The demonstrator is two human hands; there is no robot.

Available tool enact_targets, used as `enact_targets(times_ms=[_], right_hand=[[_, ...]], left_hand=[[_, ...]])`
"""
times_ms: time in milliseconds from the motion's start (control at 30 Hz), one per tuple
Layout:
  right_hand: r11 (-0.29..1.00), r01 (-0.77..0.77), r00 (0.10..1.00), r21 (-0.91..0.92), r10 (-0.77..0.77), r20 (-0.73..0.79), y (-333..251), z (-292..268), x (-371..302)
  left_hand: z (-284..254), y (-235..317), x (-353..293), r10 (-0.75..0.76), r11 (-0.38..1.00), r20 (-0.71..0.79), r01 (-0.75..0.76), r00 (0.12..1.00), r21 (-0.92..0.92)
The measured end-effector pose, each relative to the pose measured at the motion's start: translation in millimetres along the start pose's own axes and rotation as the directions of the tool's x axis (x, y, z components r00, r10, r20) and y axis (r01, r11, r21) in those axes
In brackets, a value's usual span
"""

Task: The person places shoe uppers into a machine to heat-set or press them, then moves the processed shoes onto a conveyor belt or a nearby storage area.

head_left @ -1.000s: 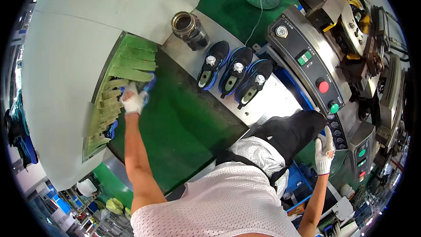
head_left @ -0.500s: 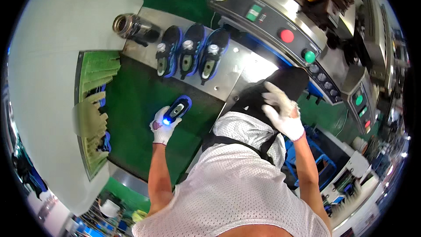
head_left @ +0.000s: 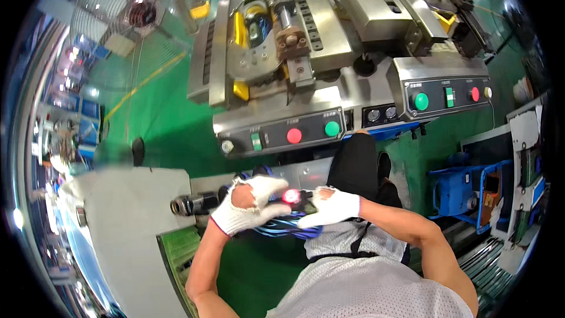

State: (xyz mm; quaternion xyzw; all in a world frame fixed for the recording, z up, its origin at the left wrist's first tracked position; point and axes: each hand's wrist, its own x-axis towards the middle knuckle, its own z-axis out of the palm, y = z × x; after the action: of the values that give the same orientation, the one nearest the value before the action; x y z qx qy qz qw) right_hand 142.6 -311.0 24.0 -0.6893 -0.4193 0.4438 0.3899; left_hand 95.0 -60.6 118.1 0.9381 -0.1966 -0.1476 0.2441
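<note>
Gripping of the black-and-blue shoe (head_left: 281, 225) is done in front of the body. One end is pinched at two o'clock between the thumb and fingers of the gloved right hand (head_left: 332, 206). The other end is covered at ten o'clock by the left hand (head_left: 250, 203), its thumb and fingers bent but well parted; whether anything is clasped beneath that palm is hidden. A red glow (head_left: 291, 195) is seen at twelve o'clock, between the hands.

Handling of this shoe is judged to be under way: it is held up, not yet set down. More shoes (head_left: 263, 170), half hidden at eleven o'clock, are left unheld on the metal ledge (head_left: 294, 172). A jar (head_left: 191, 204) is laid at nine o'clock. Farther out at twelve, a control panel (head_left: 276, 139), touched by neither hand, is backed by a machine (head_left: 253, 59), in which a dark shoe-like piece (head_left: 257, 29) is lodged.
</note>
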Motion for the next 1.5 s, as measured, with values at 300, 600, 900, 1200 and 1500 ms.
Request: enact_targets(times_ms=[300,600,900,1200,1500], right_hand=[[0.239,0.333,0.871,0.912,0.294,-0.394,101,43,-139],[-0.219,0.66,0.729,0.718,0.419,-0.542,106,49,-160],[0.092,0.709,0.599,0.699,0.444,-0.667,66,-14,-138],[0.253,0.684,0.525,0.684,0.48,-0.703,57,16,-113],[0.543,0.564,0.485,0.622,0.391,-0.782,-37,-55,-40]], left_hand=[[-133,-125,243,-0.127,0.972,-0.627,0.222,0.768,0.075],[-125,-250,400,-0.657,0.614,-0.529,0.789,0.537,0.038],[-197,-182,331,-0.424,0.84,-0.673,0.541,0.606,-0.042],[-43,-44,49,-0.493,0.868,-0.753,0.303,0.435,-0.393],[206,-26,-48,-0.746,0.664,-0.48,0.563,0.461,-0.491]])
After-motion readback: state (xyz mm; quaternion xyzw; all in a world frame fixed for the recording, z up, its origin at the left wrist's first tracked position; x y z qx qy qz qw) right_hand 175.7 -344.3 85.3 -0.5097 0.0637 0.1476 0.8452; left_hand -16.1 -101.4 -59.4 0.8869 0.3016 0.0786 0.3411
